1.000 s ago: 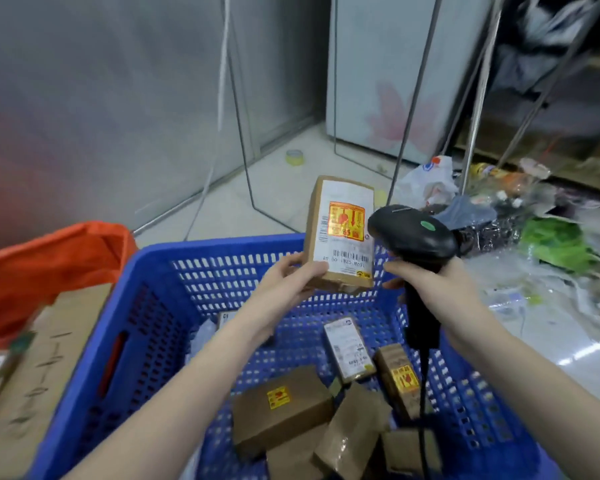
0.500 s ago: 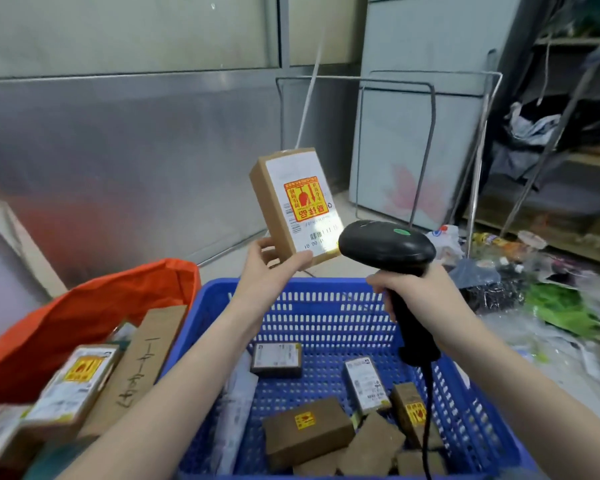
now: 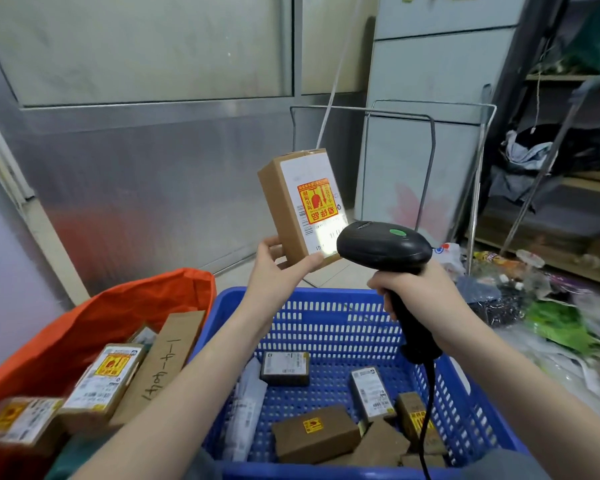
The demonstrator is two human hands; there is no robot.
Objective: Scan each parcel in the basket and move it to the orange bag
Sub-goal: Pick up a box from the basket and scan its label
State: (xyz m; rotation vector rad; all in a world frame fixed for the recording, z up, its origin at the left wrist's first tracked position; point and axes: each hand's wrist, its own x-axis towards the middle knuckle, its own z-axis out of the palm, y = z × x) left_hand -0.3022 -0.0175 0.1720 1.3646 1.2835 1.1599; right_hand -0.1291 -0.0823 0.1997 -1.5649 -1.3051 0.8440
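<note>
Nearest, the blue basket [image 3: 326, 306] holds several brown parcels – one w/ a small yellow-red sticker [image 3: 315, 438], others w/ white shipping labels too small to read. Left of it the orange bag [image 3: 125, 306] already has boxes in it, incl. a long carton [image 3: 160, 365] w/ handwritten marks I can't decipher. Above the basket's far rim, the left hand [image 3: 278, 268] pinches the bottom end of the parcel being scanned [image 3: 298, 206], thumb on the labelled face, fingers behind. The right hand [image 3: 420, 292] is clenched round the grip of the black scanner [image 3: 383, 247], green dot on top, cord trailing down. Vs. a sec ago the parcel has been lifted higher and tilted toward the scanner head, and a bright patch now sits on the label's lower edge where the barcode is – likely the scan is happening, so the drop into the bag comes next. Label: white w/ barcode, yellow-red fragile sticker w/ Chinese characters, seen upside down, 易碎品 as best I can tell. Beyond: wire frame [image 3: 395, 112], metal wall panel.
</note>
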